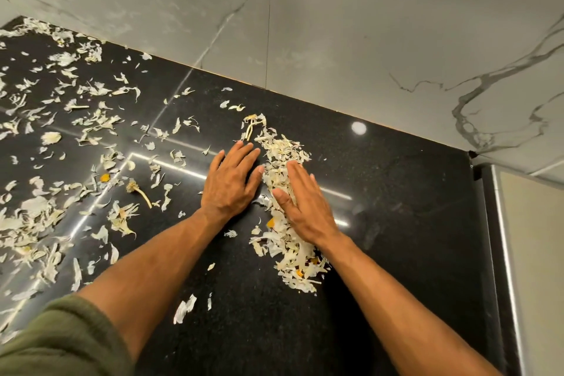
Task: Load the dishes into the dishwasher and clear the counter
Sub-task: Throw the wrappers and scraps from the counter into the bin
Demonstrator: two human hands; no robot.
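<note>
A black polished counter [396, 192] is strewn with pale dry peels. A long heap of peels [283, 156] runs from near the back wall toward me between my hands. My left hand [232, 180] lies flat on the counter with straight fingers, just left of the heap. My right hand [305, 204] lies flat with straight fingers on the heap's right side, partly over it. Neither hand holds anything. No dishes or dishwasher are in view.
Loose peels [61, 131] and a few stems [140, 189] cover the counter's left half. A marbled grey wall [335, 24] backs the counter. The counter's right edge [488, 223] meets a metal-trimmed panel [531, 253].
</note>
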